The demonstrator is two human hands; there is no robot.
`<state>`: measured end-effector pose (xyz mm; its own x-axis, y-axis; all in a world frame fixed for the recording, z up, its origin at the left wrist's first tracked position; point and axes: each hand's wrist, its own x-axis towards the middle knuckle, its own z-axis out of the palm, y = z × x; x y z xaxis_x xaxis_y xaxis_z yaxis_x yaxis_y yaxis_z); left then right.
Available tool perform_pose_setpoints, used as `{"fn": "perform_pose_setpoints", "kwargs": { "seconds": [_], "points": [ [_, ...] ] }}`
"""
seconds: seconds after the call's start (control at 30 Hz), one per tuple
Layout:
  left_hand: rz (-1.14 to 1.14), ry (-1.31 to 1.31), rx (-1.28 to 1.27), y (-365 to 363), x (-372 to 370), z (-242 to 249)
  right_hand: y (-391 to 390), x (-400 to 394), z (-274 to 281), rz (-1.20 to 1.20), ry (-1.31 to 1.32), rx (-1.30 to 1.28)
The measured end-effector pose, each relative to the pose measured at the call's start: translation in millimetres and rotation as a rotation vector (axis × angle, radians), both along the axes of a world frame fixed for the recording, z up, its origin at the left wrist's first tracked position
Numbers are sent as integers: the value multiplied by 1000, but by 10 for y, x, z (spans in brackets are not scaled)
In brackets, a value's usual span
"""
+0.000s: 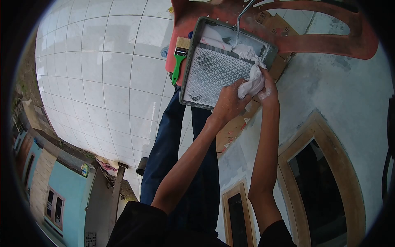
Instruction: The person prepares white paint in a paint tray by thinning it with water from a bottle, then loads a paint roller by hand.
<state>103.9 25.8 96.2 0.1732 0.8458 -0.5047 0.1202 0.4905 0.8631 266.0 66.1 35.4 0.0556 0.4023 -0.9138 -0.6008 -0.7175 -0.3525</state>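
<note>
Over the paint tray's [214, 70] lower right corner, seen from the head camera, both hands close on a white rag [252, 80]: the left hand [228, 103] pinches its lower end, the right hand [268, 87] wraps the upper part. It looks soft, limp and probably paint-wet, so slippery; best bunched in the fist. A green-handled brush [178, 64] lies beside the tray on the red chair [321, 31]

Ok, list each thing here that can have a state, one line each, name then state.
Paint tray: on the red chair, white paint in its well.
White rag: crumpled, paint-soaked, gripped in both hands.
Left hand: closed on the rag.
Right hand: closed on the rag, paint-smeared.
Green-handled brush: lying beside the tray, untouched.
Red chair: bearing the tray.
</note>
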Motion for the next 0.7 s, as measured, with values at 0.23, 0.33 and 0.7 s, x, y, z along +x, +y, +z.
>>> {"fn": "perform_pose_setpoints", "kwargs": {
  "seconds": [0.23, 0.33, 0.7],
  "points": [
    [3, -3, -20, 10, -4, 23, 44, 20, 45, 37, -10, 21],
    [-9, -5, -26, -2, -11, 18, 69, 19, 68, 18, -14, 7],
    [2, -14, -38, -38, -12, 20, 10, 87, -152, 11, 53, -65]
  ]
}}
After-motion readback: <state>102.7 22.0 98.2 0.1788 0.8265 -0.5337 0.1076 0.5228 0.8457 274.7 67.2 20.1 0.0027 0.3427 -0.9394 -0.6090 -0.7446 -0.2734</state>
